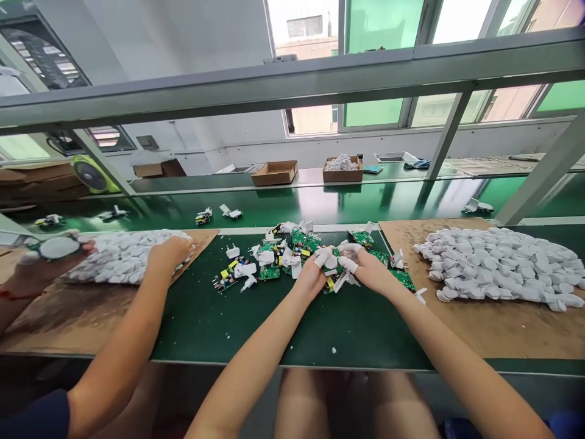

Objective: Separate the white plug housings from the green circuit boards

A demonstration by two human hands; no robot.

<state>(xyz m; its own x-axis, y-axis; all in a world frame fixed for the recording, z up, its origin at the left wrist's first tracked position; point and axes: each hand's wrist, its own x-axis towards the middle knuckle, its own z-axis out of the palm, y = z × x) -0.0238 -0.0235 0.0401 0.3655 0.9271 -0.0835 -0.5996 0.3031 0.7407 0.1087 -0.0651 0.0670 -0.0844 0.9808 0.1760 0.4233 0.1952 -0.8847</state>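
- My fingers (350, 264), several in white tip covers: both hands grasping one small white-and-green piece (333, 260) between them, left hand (313, 277) on its left side, right hand (372, 271) on its right. Exact grip of each fingertip too small to tell.
- Far left: a co-worker's raised hand (31, 274) with a rounded white-faced part (59, 246).
- Behind that, yellow-green fan (89, 174).
- Heap of white pieces (121, 256) on brown cardboard (86, 323); co-worker's other hand (171, 253) at its right end.
- Two loose parts, one with yellow bits (203, 216), one white (231, 211), on the far green strip (269, 210).
- Middle: pile of green circuit boards (269, 273) with white plastic and yellow components, in front of me on the green bench (256, 323). My piece is at its near right side.
- Beyond: open cardboard box (274, 174); right of it, box (342, 176) filled with white pieces.
- Right: bigger white heap (503, 265) on another cardboard sheet (484, 341).
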